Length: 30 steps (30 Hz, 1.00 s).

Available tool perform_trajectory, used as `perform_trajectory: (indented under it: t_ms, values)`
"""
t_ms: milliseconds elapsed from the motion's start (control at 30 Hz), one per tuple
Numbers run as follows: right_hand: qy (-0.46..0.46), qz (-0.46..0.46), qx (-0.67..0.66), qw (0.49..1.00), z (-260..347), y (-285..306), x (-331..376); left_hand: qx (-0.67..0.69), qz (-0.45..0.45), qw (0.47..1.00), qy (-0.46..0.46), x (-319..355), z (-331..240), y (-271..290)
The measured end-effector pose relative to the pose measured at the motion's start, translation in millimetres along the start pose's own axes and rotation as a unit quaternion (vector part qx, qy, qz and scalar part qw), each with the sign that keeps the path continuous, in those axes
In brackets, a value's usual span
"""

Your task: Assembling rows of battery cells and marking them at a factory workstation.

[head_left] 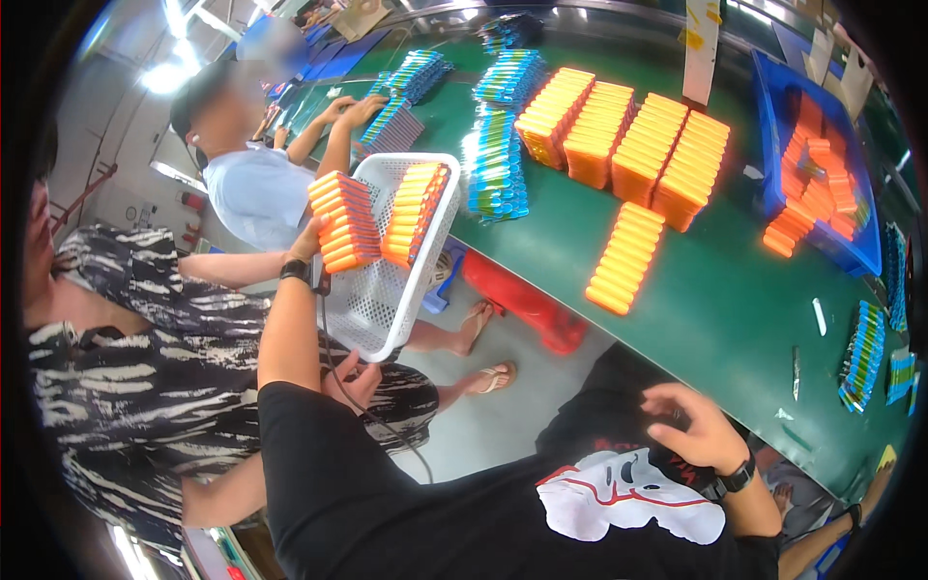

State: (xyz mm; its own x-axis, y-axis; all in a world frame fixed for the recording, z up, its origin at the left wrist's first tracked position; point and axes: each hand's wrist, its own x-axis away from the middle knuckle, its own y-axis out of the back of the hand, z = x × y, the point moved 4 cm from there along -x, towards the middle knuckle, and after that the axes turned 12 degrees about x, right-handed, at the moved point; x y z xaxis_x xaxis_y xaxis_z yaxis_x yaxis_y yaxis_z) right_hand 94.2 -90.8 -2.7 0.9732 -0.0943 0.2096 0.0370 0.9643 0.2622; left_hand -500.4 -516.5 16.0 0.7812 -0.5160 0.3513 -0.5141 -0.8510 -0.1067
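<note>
My left hand (307, 244) is closed on the side of a stack of orange pieces (345, 224), with rounded ends lined up in rows. That stack is at the far-left part of a white perforated plastic basket (372, 304). A second orange stack (414, 215) stands beside it in the basket. A person in a black-and-white patterned dress supports the basket, one hand (356, 382) under its near end. My right hand (691, 425) hovers at the near edge of the green table (677, 300), fingers loosely curved and apart, holding nothing. The exact kind of the orange pieces is unclear.
Several orange stacks (623, 145) stand on the table, and one row (625, 259) lies nearer me. Blue-green packets (498, 159) are piled left of them, others (863, 356) at right. A blue bin (822, 217) holds orange pieces. Another person (246, 184) works at far left.
</note>
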Motion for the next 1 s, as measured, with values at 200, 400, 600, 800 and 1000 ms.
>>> perform_trajectory:
  t_ms: [200, 400, 600, 800, 1000]
  values:
    - [-0.052, 0.022, -0.017, 0.998, -39.8, -19.6, 19.5, -0.011, -0.007, 0.993, 0.120, -15.5, 17.0, -53.6]
    - [-0.115, 0.060, -0.072, 0.989, -71.2, -38.6, 30.8, -0.086, 0.079, 0.986, 0.116, -51.2, 3.9, -84.3]
    - [-0.124, 0.072, -0.061, 0.988, -76.3, -38.1, 23.3, -0.163, 0.129, 0.964, 0.168, -70.7, 3.3, -73.9]
    - [-0.117, 0.082, -0.054, 0.988, -79.2, -33.8, 21.2, -0.080, 0.100, 0.968, 0.216, -50.7, -15.1, -123.6]
    - [-0.098, 0.093, -0.034, 0.990, -77.2, -25.6, 23.0, -0.200, 0.083, 0.956, 0.198, -30.9, -45.5, -131.1]
